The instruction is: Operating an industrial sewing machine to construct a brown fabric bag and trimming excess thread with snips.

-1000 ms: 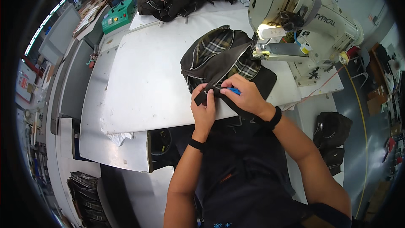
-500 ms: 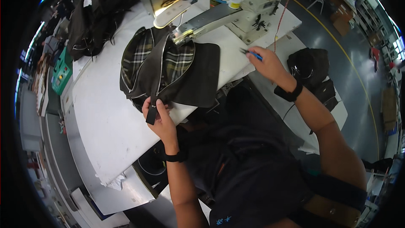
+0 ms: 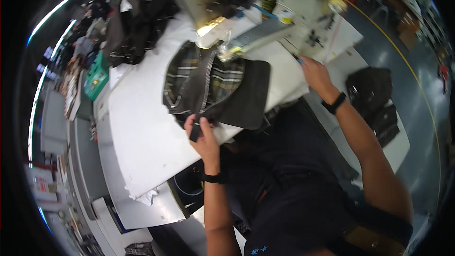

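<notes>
A dark brown bag (image 3: 256, 95) with open zippers and a plaid lining (image 3: 224, 78) lies on the white worktop, its far part under the head of a sewing machine (image 3: 308, 35). My left hand (image 3: 204, 140) pinches a dark strap tab (image 3: 195, 132) at the bag's near zipper end. Away from the bag, at the worktop's right edge, my right hand (image 3: 316, 73) is closed round a small blue-handled snipping tool (image 3: 300, 61), mostly hidden by my fingers and blurred.
Dark bags (image 3: 142, 19) pile at the back left beside a green machine (image 3: 96, 76), with blurred people (image 3: 97, 31) beyond. More dark bags (image 3: 367, 95) rest on a lower shelf at my right, by the floor's aisle with a yellow line (image 3: 398, 54).
My right hand has left the zipper and moved out to the right with the blue tool. My left hand stays on the tab. The view has swung toward the right.
</notes>
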Demonstrator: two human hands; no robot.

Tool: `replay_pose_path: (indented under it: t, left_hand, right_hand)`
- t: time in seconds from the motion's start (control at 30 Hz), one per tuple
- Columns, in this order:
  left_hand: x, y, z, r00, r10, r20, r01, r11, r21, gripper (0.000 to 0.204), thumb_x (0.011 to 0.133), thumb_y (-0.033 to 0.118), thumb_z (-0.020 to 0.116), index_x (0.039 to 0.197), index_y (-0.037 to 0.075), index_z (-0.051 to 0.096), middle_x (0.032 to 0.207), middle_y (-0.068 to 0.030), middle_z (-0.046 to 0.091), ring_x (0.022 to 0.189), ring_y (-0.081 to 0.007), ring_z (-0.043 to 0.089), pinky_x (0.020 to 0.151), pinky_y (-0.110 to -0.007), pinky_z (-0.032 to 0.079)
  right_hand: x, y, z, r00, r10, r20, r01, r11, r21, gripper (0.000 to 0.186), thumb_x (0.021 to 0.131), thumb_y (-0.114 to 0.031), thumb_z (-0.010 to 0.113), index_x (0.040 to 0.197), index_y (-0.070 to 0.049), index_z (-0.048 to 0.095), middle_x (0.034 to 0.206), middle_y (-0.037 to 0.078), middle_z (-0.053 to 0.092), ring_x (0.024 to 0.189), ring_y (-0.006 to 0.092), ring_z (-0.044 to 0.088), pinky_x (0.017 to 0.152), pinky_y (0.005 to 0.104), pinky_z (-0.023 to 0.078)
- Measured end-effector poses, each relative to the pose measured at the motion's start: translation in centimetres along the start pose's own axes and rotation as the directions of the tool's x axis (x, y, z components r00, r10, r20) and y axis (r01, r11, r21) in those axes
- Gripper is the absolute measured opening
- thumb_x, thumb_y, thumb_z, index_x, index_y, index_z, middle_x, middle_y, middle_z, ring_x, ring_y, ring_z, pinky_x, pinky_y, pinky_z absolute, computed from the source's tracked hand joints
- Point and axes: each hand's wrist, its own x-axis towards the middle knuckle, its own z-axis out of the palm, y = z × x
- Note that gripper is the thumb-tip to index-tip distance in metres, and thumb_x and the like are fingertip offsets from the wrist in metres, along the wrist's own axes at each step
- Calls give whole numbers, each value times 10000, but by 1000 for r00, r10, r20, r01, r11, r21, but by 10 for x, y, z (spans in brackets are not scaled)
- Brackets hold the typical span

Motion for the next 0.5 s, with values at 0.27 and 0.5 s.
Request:
replay_pose_path:
  t: [0.27,0.5]
  left_hand:
    - [3,-6,-1,999,37,-2,-37,998,-42,264,1002,92,653,1232,-17,579,1032,-43,613,844,-78,588,742,-220,490]
    - [6,2,-4,1000,2,0,-2,999,34,281,1019,194,671,1187,-16,588,1001,-59,635,834,-89,613,746,-238,506]
  right_hand:
    - [-12,3,-3,994,-18,110,24,998,-60,362,926,-33,583,1275,-16,676,1120,185,685,1045,384,654,861,463,554]
    - [-3,-5,-18,978,21,209,-12,999,-42,393,914,11,557,1294,-10,656,1128,232,675,1046,419,645,911,476,531]
